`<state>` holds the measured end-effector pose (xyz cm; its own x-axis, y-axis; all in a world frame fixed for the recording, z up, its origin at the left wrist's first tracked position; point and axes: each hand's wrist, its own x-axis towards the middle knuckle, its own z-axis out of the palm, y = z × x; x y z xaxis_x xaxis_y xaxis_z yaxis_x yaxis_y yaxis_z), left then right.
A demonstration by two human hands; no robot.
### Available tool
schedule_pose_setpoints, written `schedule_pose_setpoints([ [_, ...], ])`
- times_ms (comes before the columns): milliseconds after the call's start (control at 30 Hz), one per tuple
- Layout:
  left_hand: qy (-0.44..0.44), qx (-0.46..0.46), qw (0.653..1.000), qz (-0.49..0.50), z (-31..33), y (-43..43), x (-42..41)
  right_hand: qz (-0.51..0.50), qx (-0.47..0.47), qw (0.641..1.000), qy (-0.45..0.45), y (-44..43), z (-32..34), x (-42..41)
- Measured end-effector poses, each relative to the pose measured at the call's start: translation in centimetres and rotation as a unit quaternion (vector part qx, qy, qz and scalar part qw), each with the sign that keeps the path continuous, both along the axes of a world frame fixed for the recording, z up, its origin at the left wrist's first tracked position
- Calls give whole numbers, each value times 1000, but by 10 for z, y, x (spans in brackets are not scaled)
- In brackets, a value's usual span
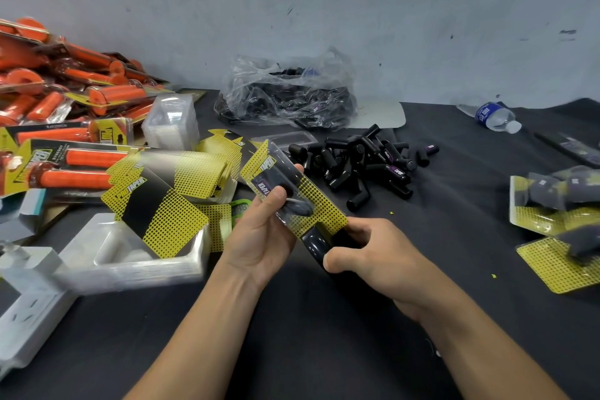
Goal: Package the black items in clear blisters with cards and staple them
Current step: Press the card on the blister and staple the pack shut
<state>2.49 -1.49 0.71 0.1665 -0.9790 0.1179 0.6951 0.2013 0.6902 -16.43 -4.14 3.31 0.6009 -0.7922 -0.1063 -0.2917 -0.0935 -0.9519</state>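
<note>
Orange packs (74, 88): piled far left on the table (308, 351).
Empty blisters (107, 253): stacked left, a yellow card (162, 211) leaning on them.
Left hand (259, 234): curled round the blister pack (319, 204), black item inside, held above the table.
Stapler (314, 243): touched the pack's lower edge.
Right hand (373, 256): wrapped round the stapler.
Loose black items (367, 162): heaped behind the hands.
Finished packs (552, 204): lay far right.

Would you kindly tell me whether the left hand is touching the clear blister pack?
Touching. The head view shows the left hand gripping the blister pack, thumb on its clear front, fingertips curled round its far edge.
</note>
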Motion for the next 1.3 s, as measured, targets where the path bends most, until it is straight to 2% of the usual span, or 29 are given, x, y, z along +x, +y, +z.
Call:
schedule_pose_setpoints([
  [133,-38,3,999,-20,-2,0,-2,3,-13,1000,5,3,2,1],
  [933,21,13,1000,4,-2,1,-2,-5,-6,1000,1,1,0,3],
  [1167,15,18,1000,6,-2,0,-1,-21,6,1000,-1,2,-1,5],
  [1300,3,12,1000,-3,-4,-1,-1,-64,-11,998,-7,4,-4,11],
])
